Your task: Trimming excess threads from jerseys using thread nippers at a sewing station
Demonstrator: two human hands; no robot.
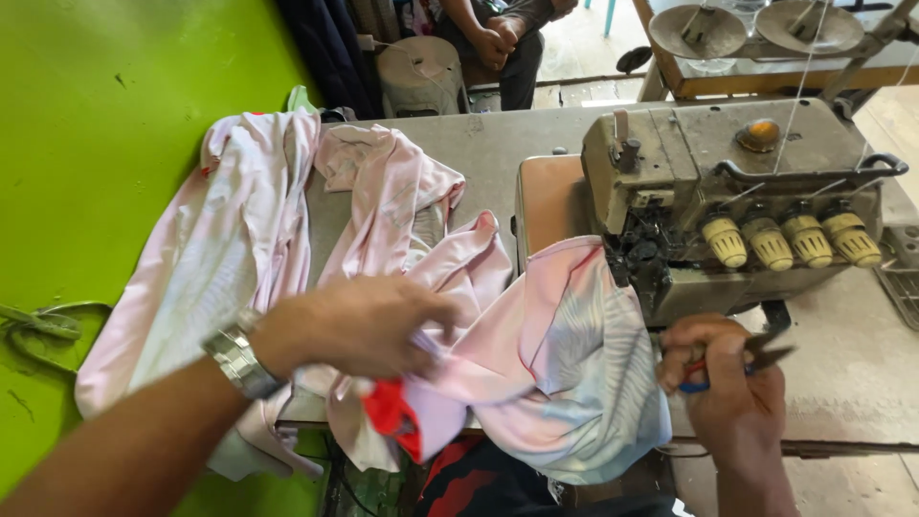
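A pale pink printed garment (565,364) with a red trim lies across the sewing table, one end drawn up under the head of a worn beige overlock sewing machine (728,191). My left hand (364,325), with a metal watch on the wrist, pinches a fold of this fabric near its red edge. My right hand (723,378) sits at the fabric's right side, just below the machine, and holds small thread snips with a red and blue grip (756,354).
More pink garments (249,230) are heaped on the grey table (498,144) at the left, beside a bright green wall (96,144). Another person sits with clasped hands (498,38) behind the table. A wooden stand with metal dishes (756,38) is at the back right.
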